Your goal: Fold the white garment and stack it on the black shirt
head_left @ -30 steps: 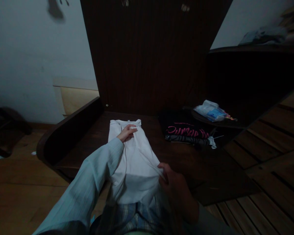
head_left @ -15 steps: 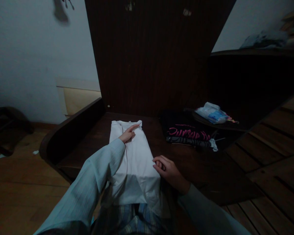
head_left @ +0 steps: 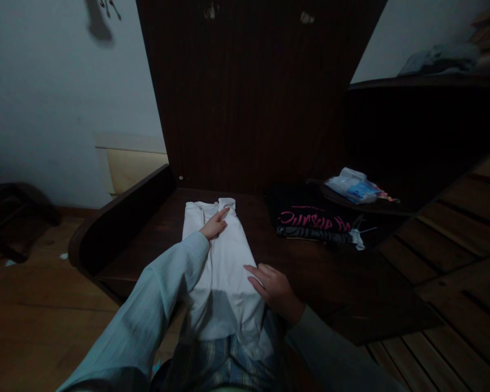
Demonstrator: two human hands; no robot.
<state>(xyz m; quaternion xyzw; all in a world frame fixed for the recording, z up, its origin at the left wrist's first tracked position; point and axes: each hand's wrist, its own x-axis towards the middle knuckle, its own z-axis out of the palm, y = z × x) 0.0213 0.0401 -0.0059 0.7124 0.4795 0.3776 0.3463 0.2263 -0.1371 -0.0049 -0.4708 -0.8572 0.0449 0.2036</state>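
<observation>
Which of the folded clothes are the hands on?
The white garment in the middle: the left hand lies near its collar, the right hand on its right edge. The black garment with pink lettering lies apart to the right, untouched.

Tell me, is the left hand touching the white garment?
Touching. The head view shows the left hand lying flat on the white garment near its far end.

A home bedroom: dark wooden bed frame (head_left: pixel 118 218), folded clothes (head_left: pixel 310 220), plank floor (head_left: pixel 453 261).
</observation>
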